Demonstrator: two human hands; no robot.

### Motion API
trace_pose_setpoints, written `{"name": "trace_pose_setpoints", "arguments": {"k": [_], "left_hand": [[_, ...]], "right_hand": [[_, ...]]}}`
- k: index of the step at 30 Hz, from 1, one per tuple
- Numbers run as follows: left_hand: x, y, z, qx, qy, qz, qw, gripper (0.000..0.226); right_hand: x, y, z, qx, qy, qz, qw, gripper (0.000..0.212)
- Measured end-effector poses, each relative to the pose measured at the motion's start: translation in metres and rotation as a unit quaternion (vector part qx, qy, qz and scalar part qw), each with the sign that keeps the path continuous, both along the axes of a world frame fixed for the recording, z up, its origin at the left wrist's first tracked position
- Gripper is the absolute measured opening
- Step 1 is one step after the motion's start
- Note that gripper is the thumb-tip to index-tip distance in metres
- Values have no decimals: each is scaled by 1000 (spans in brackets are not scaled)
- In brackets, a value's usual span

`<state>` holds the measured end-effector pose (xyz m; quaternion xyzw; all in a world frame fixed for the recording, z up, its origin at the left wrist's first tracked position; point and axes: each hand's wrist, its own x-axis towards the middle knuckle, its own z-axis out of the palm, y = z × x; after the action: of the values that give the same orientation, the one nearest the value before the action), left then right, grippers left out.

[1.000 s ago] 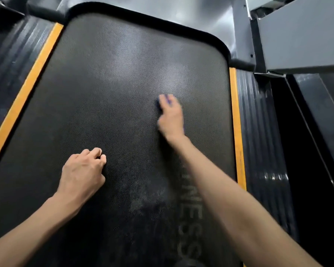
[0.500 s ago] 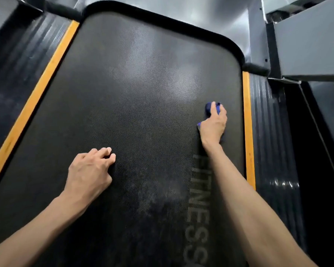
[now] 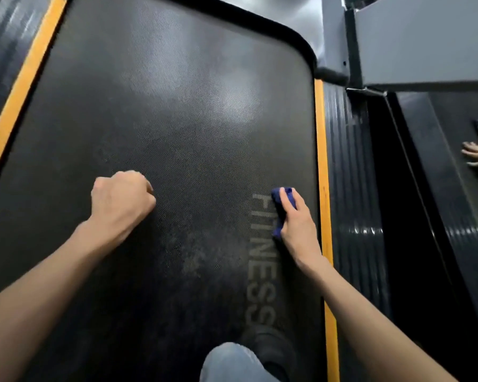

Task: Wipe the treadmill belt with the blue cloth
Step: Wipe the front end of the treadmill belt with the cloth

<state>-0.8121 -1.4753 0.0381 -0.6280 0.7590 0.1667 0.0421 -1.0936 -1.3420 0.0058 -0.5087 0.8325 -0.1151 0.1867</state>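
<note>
Right hand (image 3: 297, 227) is on the blue cloth (image 3: 281, 201), fingers pressed together and curved over the bunched wad, holding it down on the treadmill belt (image 3: 177, 119). The cloth sits near the belt's right edge, at the far end of the grey FITNESS lettering (image 3: 261, 255), just left of the right orange strip (image 3: 321, 150). Left hand (image 3: 122, 198) is curled into a fist and grips nothing, knuckles down on the belt left of centre, well apart from the cloth. Pale dusty smears show between the hands. A denim-clad knee (image 3: 232, 362) and a dark shoe (image 3: 276, 351) are at the near edge. Left orange strip (image 3: 20, 86) runs along the far-left side.
</note>
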Motion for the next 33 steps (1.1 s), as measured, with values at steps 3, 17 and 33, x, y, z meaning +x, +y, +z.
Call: {"name": "trace_pose_setpoints", "arguments": {"k": [3, 17, 33], "left_hand": [[-20, 1, 2, -20, 41, -126, 991, 35], [-43, 52, -51, -138, 121, -199, 963, 34], [-29, 54, -24, -46, 51, -177, 982, 52]], "right_hand": [[18, 28, 9, 61, -23, -34, 997, 79], [-26, -13, -28, -129, 15, -69, 989, 48], [6, -31, -38, -170, -10, -117, 978, 49]]}}
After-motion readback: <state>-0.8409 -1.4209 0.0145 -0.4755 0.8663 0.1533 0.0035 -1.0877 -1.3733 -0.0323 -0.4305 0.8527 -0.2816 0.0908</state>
